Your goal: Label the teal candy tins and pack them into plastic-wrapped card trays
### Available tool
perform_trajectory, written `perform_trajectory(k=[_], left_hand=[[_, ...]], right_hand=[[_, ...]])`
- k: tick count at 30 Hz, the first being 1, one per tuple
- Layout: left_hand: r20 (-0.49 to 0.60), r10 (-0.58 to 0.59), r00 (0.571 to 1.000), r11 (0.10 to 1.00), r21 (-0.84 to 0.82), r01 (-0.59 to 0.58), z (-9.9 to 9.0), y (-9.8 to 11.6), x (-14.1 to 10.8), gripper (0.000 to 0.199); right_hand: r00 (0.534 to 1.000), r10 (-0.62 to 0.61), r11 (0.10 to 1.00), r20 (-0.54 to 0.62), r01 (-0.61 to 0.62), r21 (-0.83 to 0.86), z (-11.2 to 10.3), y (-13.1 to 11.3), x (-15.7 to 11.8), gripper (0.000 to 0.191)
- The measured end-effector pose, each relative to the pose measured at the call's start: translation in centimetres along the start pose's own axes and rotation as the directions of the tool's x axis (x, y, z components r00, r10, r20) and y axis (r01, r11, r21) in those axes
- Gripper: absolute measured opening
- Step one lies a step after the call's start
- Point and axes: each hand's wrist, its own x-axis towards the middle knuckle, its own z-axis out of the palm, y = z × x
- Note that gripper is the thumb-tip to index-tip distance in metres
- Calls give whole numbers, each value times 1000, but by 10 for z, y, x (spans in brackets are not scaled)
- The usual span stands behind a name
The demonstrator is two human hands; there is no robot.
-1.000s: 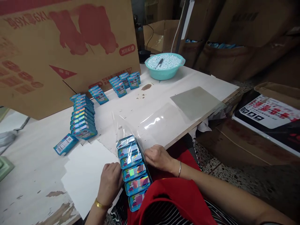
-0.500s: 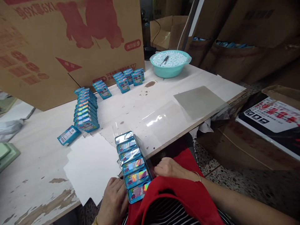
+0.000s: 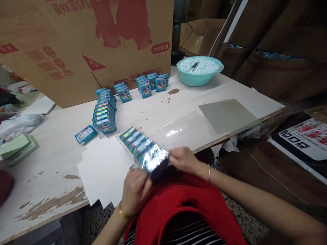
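A row of blue tins (image 3: 133,139) slants from the table's front edge towards my body. Shiny clear plastic film (image 3: 154,157) covers the near end of the row and reflects the light. At its lower left corner my left hand (image 3: 135,187) is closed, pinching the film. My right hand (image 3: 183,159) is closed on the film at the right side, fingers curled inward. Left of the row lies a loose stack of white card sheets (image 3: 104,170). The fingertips of both hands are partly hidden and slightly blurred.
Blue caramel boxes (image 3: 104,126) stand in rows before a big carton (image 3: 76,81); one box (image 3: 86,134) lies apart. A turquoise basin (image 3: 196,80) of white pellets stands at the back. Clear film sheets (image 3: 230,115) lie right, green pads (image 3: 21,149) left.
Both hands have risen from my lap beside the row and now grip the film. The film has been drawn over the near tins, and the row's far end has shifted up and is tilted more.
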Motion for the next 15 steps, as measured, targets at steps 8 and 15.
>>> perform_trajectory(k=[8, 15], left_hand=[[-89, -55, 995, 977, -212, 35, 20, -9, 57, 15], [-247, -744, 621, 610, -632, 479, -15, -119, 79, 41]], right_hand=[[878, 468, 795, -97, -371, 481, -12, 31, 21, 33], [849, 493, 685, -191, -243, 687, 11, -16, 17, 42]])
